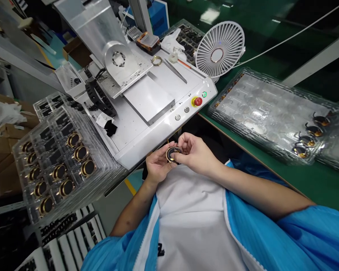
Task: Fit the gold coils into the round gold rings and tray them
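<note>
Close to my body, in front of the white machine, I hold a round gold-rimmed watch case (173, 154) with a dark inside. My left hand (158, 163) is closed on its left edge, fingers beneath and behind it. My right hand (196, 152) grips it from the right, with the thumb pressed onto its dark face. The right fingers are curled behind the case and partly hidden. At left, a clear tray (52, 152) holds several similar gold-rimmed cases. On the right, another clear tray (260, 109) holds several dark round parts with short leads or straps.
The machine (155, 96) has a red stop button (197, 101) on its front edge. Tweezers (176, 71) and a brass ring (156, 61) lie on its top. A white fan (219, 49) stands behind at right. Foam strips (70, 246) sit at lower left.
</note>
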Demonstrator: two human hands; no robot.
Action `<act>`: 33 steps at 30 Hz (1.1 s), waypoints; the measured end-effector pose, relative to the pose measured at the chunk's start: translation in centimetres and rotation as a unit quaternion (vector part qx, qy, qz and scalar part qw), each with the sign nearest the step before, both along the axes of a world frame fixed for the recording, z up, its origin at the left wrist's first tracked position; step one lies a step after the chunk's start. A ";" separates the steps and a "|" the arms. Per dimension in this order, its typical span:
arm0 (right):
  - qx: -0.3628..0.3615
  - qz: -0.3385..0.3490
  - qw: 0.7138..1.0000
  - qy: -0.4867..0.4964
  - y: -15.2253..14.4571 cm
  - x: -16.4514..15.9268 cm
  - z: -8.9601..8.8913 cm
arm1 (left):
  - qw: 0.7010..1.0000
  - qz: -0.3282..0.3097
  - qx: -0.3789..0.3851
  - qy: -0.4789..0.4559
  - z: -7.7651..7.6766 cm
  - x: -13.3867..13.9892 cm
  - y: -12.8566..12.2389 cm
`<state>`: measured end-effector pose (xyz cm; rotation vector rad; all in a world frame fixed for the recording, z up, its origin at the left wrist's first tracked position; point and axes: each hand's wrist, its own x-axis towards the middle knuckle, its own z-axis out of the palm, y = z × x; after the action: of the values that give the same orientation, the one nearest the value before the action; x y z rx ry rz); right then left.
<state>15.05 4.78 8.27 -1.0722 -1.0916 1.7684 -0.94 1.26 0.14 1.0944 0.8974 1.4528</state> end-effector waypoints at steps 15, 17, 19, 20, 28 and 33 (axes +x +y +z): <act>0.019 -0.007 1.000 -0.009 -0.1 -0.2 -0.4 | 0.995 0.011 0.098 0.032 0.0 0.3 0.5; 0.008 -0.010 1.000 0.006 -0.1 -0.3 -0.5 | 0.994 0.022 0.094 0.041 -0.1 0.3 0.5; -0.009 -0.012 1.000 0.025 0.0 -0.4 -0.6 | 0.994 0.037 0.090 0.048 -0.3 0.2 0.5; -0.020 -0.012 0.999 0.036 0.1 -0.5 -0.7 | 0.994 0.043 0.090 0.051 -0.4 0.2 0.5; -0.101 0.089 0.991 -0.012 1.4 0.7 -0.8 | 0.990 0.081 0.091 0.067 -0.5 0.3 0.4; -0.109 0.074 0.991 0.017 1.3 0.8 -1.0 | 0.992 0.069 0.074 0.070 -0.2 0.4 0.2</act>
<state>15.83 6.05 7.22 -1.1089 -0.9961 2.0539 -0.55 1.43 -0.08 1.2792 0.9927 1.5920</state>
